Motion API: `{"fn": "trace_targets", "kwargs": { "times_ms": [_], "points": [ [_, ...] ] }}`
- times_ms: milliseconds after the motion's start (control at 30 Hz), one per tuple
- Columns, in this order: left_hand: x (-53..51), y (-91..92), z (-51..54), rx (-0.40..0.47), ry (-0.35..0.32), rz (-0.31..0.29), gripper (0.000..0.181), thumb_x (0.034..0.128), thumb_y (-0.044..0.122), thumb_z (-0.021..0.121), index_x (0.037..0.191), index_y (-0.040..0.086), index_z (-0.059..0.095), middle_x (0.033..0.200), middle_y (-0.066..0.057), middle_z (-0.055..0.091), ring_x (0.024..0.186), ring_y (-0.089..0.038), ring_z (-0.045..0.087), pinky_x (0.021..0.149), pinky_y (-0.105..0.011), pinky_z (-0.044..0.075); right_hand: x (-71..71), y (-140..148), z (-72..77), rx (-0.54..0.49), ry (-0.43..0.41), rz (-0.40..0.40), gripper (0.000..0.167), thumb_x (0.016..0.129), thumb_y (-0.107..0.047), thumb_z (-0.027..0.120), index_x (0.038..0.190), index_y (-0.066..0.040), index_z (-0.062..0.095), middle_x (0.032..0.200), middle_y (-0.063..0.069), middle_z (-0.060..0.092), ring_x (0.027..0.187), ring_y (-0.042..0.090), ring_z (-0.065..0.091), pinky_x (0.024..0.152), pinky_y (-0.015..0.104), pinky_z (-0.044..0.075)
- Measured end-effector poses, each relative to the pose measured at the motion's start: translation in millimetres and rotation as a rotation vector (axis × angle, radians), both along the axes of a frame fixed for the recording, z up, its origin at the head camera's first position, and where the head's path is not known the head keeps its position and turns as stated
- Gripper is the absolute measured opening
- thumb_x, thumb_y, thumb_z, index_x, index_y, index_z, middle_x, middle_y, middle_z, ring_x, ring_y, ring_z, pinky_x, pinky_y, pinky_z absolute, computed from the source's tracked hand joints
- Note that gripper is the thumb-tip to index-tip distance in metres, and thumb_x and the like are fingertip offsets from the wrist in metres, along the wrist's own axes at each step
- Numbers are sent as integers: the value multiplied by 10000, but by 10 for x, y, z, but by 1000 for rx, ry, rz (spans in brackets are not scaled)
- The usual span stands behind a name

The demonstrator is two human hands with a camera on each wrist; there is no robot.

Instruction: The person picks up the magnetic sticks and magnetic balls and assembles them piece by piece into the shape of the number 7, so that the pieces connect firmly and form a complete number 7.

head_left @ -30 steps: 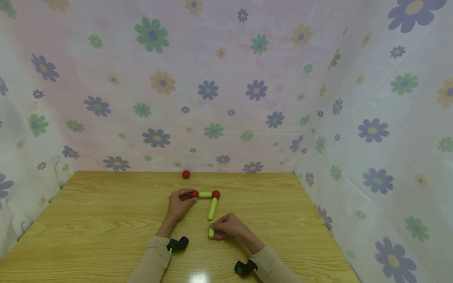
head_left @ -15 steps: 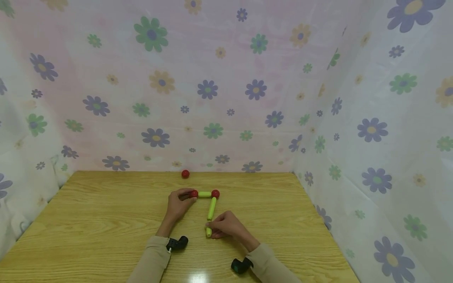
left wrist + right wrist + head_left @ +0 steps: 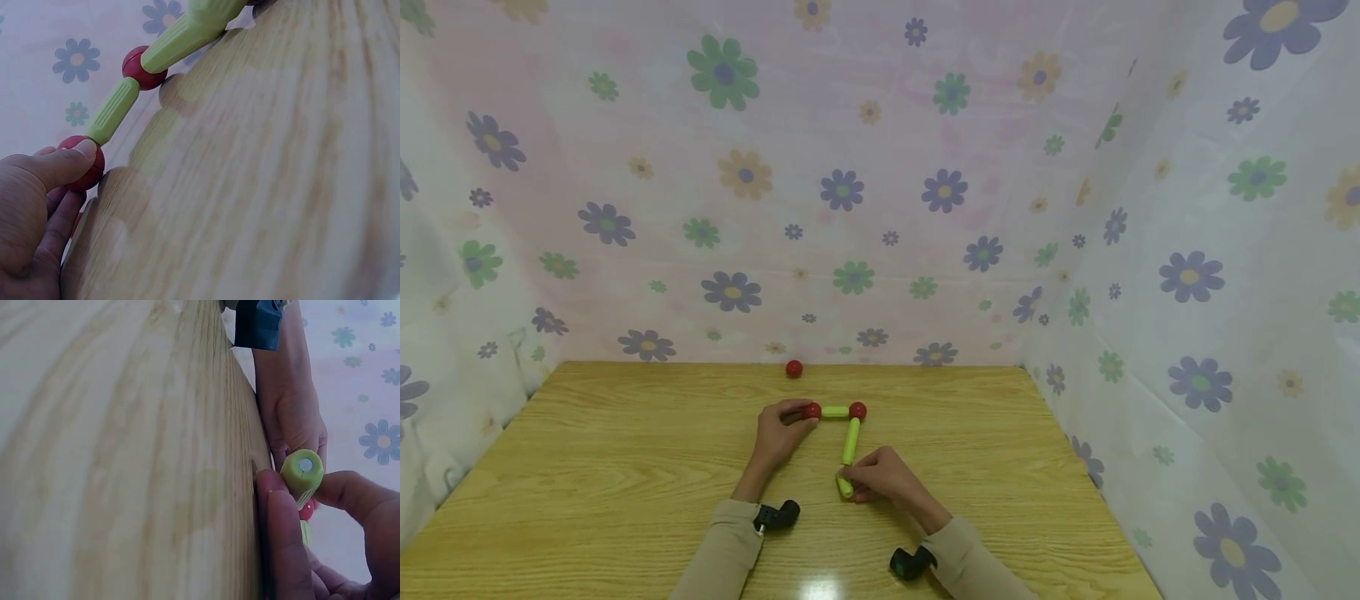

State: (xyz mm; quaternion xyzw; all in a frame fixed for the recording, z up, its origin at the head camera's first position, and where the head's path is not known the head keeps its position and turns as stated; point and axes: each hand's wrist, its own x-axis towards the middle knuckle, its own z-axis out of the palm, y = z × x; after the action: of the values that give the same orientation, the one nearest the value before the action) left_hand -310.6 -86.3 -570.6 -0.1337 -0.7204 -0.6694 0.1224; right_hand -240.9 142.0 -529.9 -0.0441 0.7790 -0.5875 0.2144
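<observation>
My left hand (image 3: 781,435) pinches a red ball (image 3: 94,169) between thumb and fingers. From it a short yellow-green rod (image 3: 835,412) reaches right to a second red ball (image 3: 857,410). A further yellow-green rod (image 3: 852,442) runs from that ball toward me. At its near end my right hand (image 3: 883,477) pinches a loose yellow-green rod (image 3: 846,487), slightly tilted. In the right wrist view this rod's end (image 3: 305,465) shows a round silvery disc. Fingertips cover the place where the two rods come close, so I cannot tell whether they touch.
Near the back edge of the wooden table (image 3: 625,467) lies another red ball (image 3: 793,368). A flowered cloth (image 3: 880,208) hangs behind and along both sides. Both wrists carry black cameras (image 3: 778,515) close above the tabletop.
My right hand has moved slightly left and away from me with its rod, closing the gap to the other rod. The held rod's near end has swung right. My left hand stays in place.
</observation>
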Motion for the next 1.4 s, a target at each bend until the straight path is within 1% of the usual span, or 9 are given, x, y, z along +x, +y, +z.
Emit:
{"fn": "trace_targets", "kwargs": {
  "times_ms": [200,400,533,733,833,967,1100,1233,1400],
  "points": [
    [77,42,109,-12,-12,14,331,864,-85,755,1186,-129,690,1164,-325,679,1071,-498,669,915,-480,589,32,34,43,23,33,81,230,947,-155,663,976,40,780,756,45,700,632,94,682,611,249,615],
    [173,47,280,-9,-25,-1,327,868,-114,733,1183,-171,668,1149,-367,667,1075,-541,651,923,-572,558,56,99,78,16,10,153,256,1009,-142,603,1082,56,748,953,73,710,746,119,722,697,264,627],
    [138,51,211,-15,-6,11,321,866,-113,736,1177,-165,674,1135,-359,675,1057,-533,660,898,-535,581,85,134,105,19,9,164,233,1005,-127,629,1119,39,747,1036,79,728,825,155,733,736,296,631],
    [27,26,39,-25,-16,29,316,873,-33,773,1178,-92,713,1142,-295,702,1051,-456,692,865,-339,615,118,137,124,8,44,194,211,944,-74,674,1114,6,770,995,94,767,794,132,698,709,263,583],
    [12,12,27,-17,-36,25,326,872,-20,779,1186,-80,714,1159,-282,701,1068,-444,691,888,-360,609,127,140,127,1,69,223,233,937,-71,690,1145,7,761,993,77,767,783,108,649,691,238,506],
    [38,21,71,-25,-40,23,339,873,-61,759,1197,-124,688,1171,-319,681,1080,-485,673,914,-481,590,139,148,124,-28,70,228,267,945,-99,716,1179,29,732,988,54,755,825,108,660,719,240,511],
    [119,35,203,-18,-34,11,335,873,-105,734,1195,-170,664,1169,-366,660,1082,-533,651,927,-581,551,137,157,94,-54,79,221,286,980,-139,693,1203,38,716,1000,108,761,851,109,698,750,246,565],
    [204,31,334,-20,-39,-9,338,880,-100,729,1200,-180,655,1177,-375,652,1092,-537,645,938,-582,546,131,158,52,-91,62,218,320,1024,-176,636,1259,34,696,1149,166,741,879,96,702,790,277,607],
    [222,36,340,-29,-19,-12,339,879,-93,735,1193,-187,652,1165,-376,654,1074,-540,648,917,-549,568,150,147,60,-128,20,233,370,1061,-176,566,1356,39,627,1337,206,650,953,117,692,863,349,617]
  ]
}}
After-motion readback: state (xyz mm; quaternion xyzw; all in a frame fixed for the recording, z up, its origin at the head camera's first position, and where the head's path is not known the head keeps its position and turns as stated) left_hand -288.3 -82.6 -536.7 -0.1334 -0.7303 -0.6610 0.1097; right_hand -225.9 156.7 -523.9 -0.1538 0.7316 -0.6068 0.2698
